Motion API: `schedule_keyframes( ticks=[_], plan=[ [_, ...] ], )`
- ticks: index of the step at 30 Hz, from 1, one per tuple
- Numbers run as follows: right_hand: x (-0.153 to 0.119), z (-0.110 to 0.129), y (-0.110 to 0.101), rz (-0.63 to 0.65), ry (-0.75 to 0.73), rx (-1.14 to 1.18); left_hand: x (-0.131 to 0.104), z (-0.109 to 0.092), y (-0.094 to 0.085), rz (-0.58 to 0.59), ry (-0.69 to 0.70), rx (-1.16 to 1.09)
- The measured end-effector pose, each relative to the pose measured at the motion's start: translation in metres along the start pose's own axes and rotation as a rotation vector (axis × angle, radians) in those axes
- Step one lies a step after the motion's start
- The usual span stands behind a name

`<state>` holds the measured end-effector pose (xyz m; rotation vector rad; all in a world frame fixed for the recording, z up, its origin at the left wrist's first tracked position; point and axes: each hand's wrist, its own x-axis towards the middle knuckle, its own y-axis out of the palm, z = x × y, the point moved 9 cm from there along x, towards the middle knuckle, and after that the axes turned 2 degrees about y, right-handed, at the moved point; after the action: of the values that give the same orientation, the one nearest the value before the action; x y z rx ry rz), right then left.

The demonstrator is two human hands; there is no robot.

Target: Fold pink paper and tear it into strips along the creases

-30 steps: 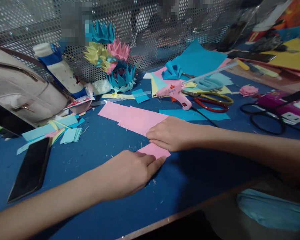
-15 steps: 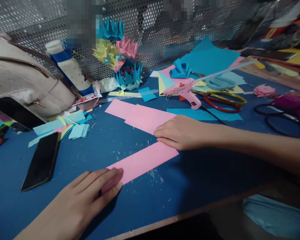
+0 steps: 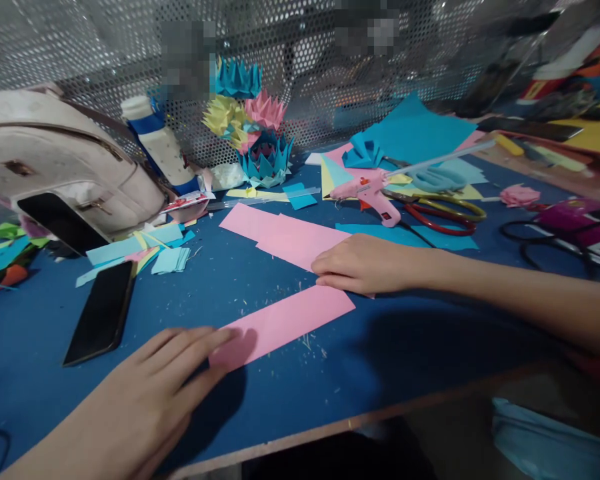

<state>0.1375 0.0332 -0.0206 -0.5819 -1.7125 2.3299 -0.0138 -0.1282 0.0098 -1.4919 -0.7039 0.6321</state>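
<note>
Drawn away from the right hand (image 3: 355,263) over the last second, the left hand (image 3: 145,400) now lies well apart from it, and the long pink paper strip (image 3: 290,323) between them shows nearly its full length. The strip lies on the blue tabletop (image 3: 280,413), nearer the wearer than the pink plastic glue gun (image 3: 367,190) and to its left, slanting down toward the left hand.

The left hand's fingers and thumb are at the strip's left end, slightly apart, one fingertip over the paper; whether they pinch it or only touch it, I cannot tell. The right hand, just on the wearer's side of the glue gun, has its fingers close together and bent, resting at the far edge of the strip and on the overlapping pink paper pieces (image 3: 280,233); whether it grips or only presses, I cannot tell.

Just right of the glue gun lie the metal scissors with red and yellow handles (image 3: 445,213), with the scissors with light-blue handles (image 3: 437,179) beyond them. A blue paper strip (image 3: 420,237) lies partly behind the right arm, on the near side of the glue gun. Beyond the glue gun to the left stand spiky folded-paper flowers (image 3: 266,110) in blue, yellow and pink. Well to its left are the flat black phone (image 3: 103,313) and the cream-coloured bag (image 3: 65,160).
</note>
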Motion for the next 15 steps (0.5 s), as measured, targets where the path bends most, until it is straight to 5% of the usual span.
schedule_keyframes(
  ticks=[6, 9, 12, 15],
  plan=[
    [0.003, 0.013, -0.031, -0.127, -0.107, 0.42, 0.084, 0.038, -0.008, -0.057, -0.185, -0.54],
    [0.004, 0.012, -0.041, -0.202, -0.091, 0.638, 0.117, 0.047, 0.008, 0.029, -0.215, -0.881],
    [0.0, 0.0, -0.051, -0.305, -0.037, 0.828, 0.133, 0.047, 0.015, 0.07, -0.241, -1.135],
    [-0.008, -0.01, -0.057, -0.349, -0.009, 0.888, 0.132, 0.053, 0.014, -0.029, -0.366, -1.416]
  ],
)
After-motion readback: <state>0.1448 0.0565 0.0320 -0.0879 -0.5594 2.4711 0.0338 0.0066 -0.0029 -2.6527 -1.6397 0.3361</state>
